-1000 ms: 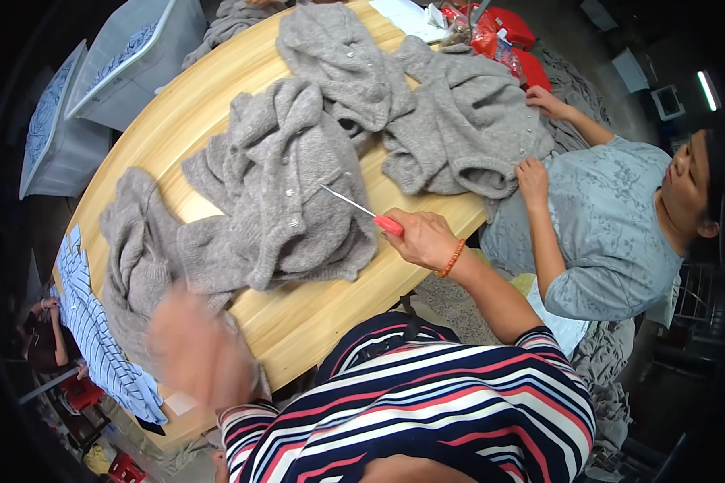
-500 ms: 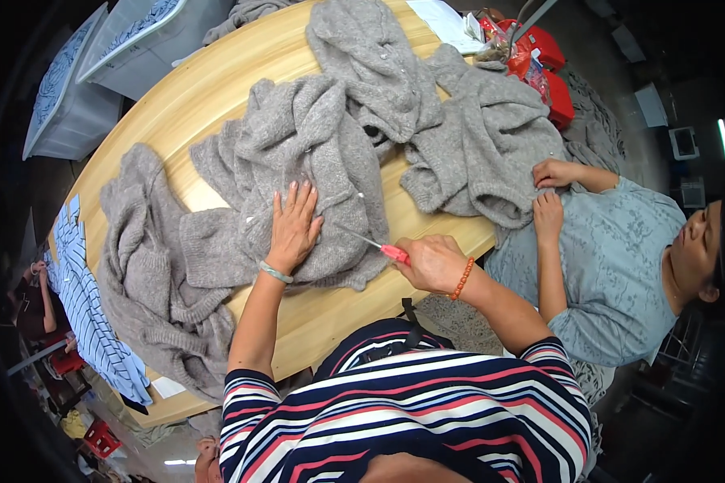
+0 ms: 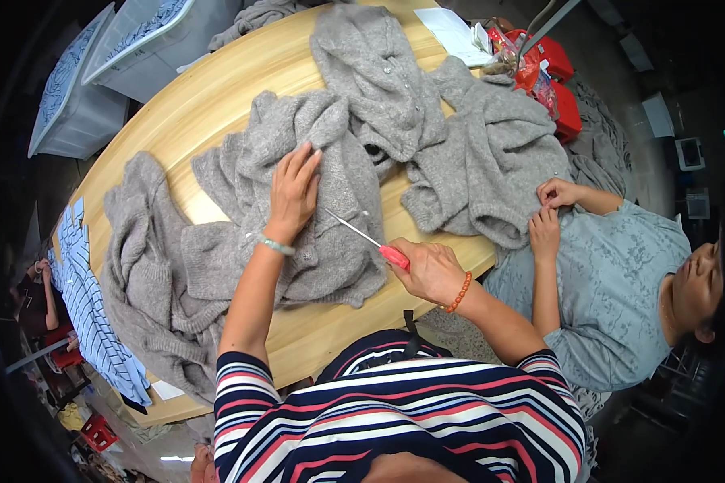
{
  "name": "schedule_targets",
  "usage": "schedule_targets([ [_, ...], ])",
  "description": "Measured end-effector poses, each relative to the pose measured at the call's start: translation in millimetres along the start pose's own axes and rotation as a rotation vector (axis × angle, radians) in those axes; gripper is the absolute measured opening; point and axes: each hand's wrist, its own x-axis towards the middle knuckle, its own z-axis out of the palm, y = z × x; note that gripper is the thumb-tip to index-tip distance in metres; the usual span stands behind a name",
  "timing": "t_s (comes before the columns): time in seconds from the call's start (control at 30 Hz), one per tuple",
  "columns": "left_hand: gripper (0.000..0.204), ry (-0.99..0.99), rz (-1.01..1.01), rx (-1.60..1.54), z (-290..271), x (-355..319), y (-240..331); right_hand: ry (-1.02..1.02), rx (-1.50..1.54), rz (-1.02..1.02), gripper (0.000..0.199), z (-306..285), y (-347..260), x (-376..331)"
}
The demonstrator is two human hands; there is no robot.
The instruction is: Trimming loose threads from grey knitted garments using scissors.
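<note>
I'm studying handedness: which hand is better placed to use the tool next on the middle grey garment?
Probably the right hand: it grips the red-handled tool, tip toward the middle grey garment, while the left hand rests on that garment.

Stripes everywhere on this shirt point(image 3: 427, 402): navy, white, coral red, light blue, and the short sleeves point(image 3: 246, 402) carry them too! Behind the left hand point(image 3: 294, 191) sits a smooth, pale greenish bangle point(image 3: 277, 245); behind the right hand point(image 3: 428, 272), a bracelet point(image 3: 461, 293) of round orange beads.
</note>
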Motion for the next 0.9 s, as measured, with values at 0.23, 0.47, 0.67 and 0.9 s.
schedule_targets([
  [0.23,0.049,0.079,-0.222,-0.215,49.1,-22.2,-17.8,0.004,-0.127,0.063,0.024,-19.7,-3.5,22.4],
  [0.47,0.045,-0.038,-0.176,-0.147,39.2,-46.9,-18.8,-0.113,-0.124,0.053,0.026,-17.5,7.8,14.7],
  [0.67,0.046,-0.125,-0.139,-0.05,30.4,-64.5,-7.9,-0.038,-0.173,0.08,0.025,-17.2,-5.8,12.2],
  [0.9,0.052,-0.227,-0.176,-0.072,7.2,-86.7,3.5,-0.143,-0.139,0.04,0.026,-7.3,-14.5,-17.7],
])
